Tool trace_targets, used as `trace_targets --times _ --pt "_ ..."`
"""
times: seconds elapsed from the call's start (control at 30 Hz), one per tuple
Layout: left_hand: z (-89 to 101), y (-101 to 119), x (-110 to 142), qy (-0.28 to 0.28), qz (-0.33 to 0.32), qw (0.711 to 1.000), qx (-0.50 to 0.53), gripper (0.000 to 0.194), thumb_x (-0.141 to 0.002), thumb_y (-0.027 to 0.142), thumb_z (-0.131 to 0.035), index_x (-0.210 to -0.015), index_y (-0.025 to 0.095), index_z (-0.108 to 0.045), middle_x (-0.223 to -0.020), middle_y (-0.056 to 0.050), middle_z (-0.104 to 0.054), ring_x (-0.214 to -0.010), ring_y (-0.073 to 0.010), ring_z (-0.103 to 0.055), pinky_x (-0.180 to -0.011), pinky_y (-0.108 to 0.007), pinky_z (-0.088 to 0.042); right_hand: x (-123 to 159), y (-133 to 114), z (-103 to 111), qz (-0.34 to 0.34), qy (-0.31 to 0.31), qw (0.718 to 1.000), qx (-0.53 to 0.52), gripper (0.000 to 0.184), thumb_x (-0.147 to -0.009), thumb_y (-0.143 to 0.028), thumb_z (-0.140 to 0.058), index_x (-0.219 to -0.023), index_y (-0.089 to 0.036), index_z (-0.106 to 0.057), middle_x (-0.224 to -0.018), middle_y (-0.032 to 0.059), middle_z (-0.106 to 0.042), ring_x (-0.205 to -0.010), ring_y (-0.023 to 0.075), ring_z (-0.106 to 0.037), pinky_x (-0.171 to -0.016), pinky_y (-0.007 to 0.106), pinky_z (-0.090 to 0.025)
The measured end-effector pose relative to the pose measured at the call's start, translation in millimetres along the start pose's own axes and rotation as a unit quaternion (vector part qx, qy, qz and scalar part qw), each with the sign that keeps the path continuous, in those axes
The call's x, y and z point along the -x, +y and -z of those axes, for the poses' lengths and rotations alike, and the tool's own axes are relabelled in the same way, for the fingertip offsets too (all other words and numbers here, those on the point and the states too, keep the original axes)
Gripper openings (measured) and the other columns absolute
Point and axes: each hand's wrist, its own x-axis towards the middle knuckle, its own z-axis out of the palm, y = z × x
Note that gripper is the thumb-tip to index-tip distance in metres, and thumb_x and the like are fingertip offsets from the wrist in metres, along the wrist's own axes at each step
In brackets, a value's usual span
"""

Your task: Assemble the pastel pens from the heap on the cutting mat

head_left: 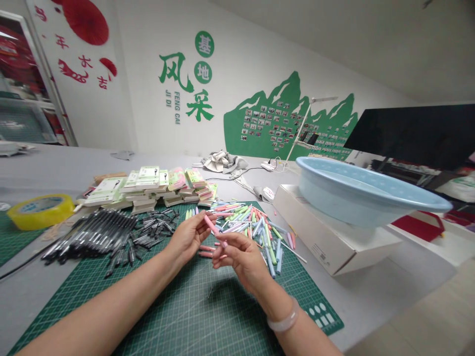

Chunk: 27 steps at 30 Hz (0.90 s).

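Observation:
A pink pen barrel [211, 225] slants between my two hands above the green cutting mat [178, 316]. Its upper part is pinched in the fingers of my left hand [186, 237]. At the lower end, my right hand [243, 259] is closed on the same barrel with thumb and fingertips; whether a smaller part sits in those fingers I cannot tell. Behind my hands lies a loose pile of pastel pen barrels [247, 220] in pink, green, blue and purple. Several reddish barrels [207, 251] rest on the mat between my hands.
Black pens [100, 232] and black pen parts [156, 227] lie left of my hands. Stacked small boxes [148, 178] stand behind them. Yellow tape [40, 210] is at far left. At right, a blue basin [356, 193] sits on a white box [326, 237].

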Motion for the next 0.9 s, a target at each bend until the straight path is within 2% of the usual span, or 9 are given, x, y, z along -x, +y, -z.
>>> trace_targets --times 0.13,0.27,0.37,0.53,0.7,0.8,0.9 --pt "-0.9 2.4 0.7 -0.017 0.002 1.0 -0.011 0.015 -0.081 0.022 -0.06 -0.084 0.008 -0.065 -0.081 -0.01 -0.071 -0.061 -0.0107 -0.065 -0.052 -0.017 -0.054 1.4 -1.2 -2.0 -0.011 -0.034 0.999 0.004 0.04 -0.077 -0.018 -0.063 -0.116 -0.019 -0.056 -0.079 0.0062 -0.069 -0.073 0.0194 -0.067 -0.068 0.036 -0.054" --pt "-3.3 3.7 3.4 -0.022 0.0 1.0 -0.018 0.015 -0.08 0.023 -0.061 -0.084 0.009 -0.065 -0.077 -0.008 -0.07 -0.062 -0.0114 -0.064 -0.053 -0.019 -0.054 2.3 -0.8 -2.6 -0.008 -0.064 0.998 0.023 0.044 -0.075 -0.019 -0.065 -0.118 -0.02 -0.056 -0.092 0.0082 -0.067 -0.078 0.0219 -0.066 -0.071 0.041 -0.054" --pt "-4.1 3.0 5.6 -0.047 0.012 0.999 -0.023 0.016 -0.08 0.025 -0.062 -0.085 0.01 -0.065 -0.073 -0.006 -0.068 -0.06 -0.011 -0.063 -0.052 -0.019 -0.053 3.2 -0.2 -3.9 0.002 -0.079 0.996 0.037 0.044 -0.072 -0.018 -0.068 -0.115 -0.021 -0.058 -0.099 0.0082 -0.066 -0.088 0.0239 -0.064 -0.077 0.043 -0.053" --pt "0.0 3.4 6.4 -0.063 0.011 0.997 -0.035 0.017 -0.08 0.024 -0.06 -0.085 0.009 -0.065 -0.071 -0.006 -0.066 -0.059 -0.0095 -0.061 -0.052 -0.017 -0.05 6.3 -0.6 -6.9 0.028 -0.065 0.994 0.087 0.035 -0.075 -0.019 -0.066 -0.109 -0.021 -0.063 -0.097 0.0069 -0.066 -0.093 0.0239 -0.063 -0.081 0.043 -0.052" --pt "-1.3 4.8 8.6 -0.094 0.001 0.994 -0.049 0.022 -0.08 0.03 -0.06 -0.09 0.011 -0.065 -0.07 -0.004 -0.064 -0.057 -0.0084 -0.058 -0.048 -0.016 -0.047 7.0 0.2 -6.2 0.0 -0.079 0.988 0.132 0.042 -0.069 -0.019 -0.072 -0.11 -0.022 -0.062 -0.098 0.006 -0.066 -0.093 0.0225 -0.062 -0.084 0.041 -0.051" --pt "-4.7 5.4 11.4 -0.125 0.018 0.991 -0.05 0.029 -0.081 0.035 -0.059 -0.098 0.012 -0.063 -0.079 -0.006 -0.065 -0.063 -0.0101 -0.06 -0.051 -0.017 -0.048 4.7 1.5 -4.0 0.004 -0.054 0.988 0.146 0.043 -0.068 -0.018 -0.073 -0.109 -0.023 -0.062 -0.098 0.0051 -0.066 -0.093 0.0216 -0.063 -0.086 0.04 -0.051" --pt "-5.7 5.5 13.4 -0.142 0.031 0.986 -0.079 0.024 -0.076 0.028 -0.065 -0.095 0.014 -0.063 -0.084 -0.006 -0.065 -0.067 -0.01 -0.06 -0.055 -0.017 -0.049 1.6 1.5 -2.5 0.025 -0.031 0.988 0.152 0.041 -0.067 -0.016 -0.073 -0.106 -0.023 -0.063 -0.096 0.0038 -0.065 -0.091 0.0205 -0.063 -0.085 0.038 -0.051"
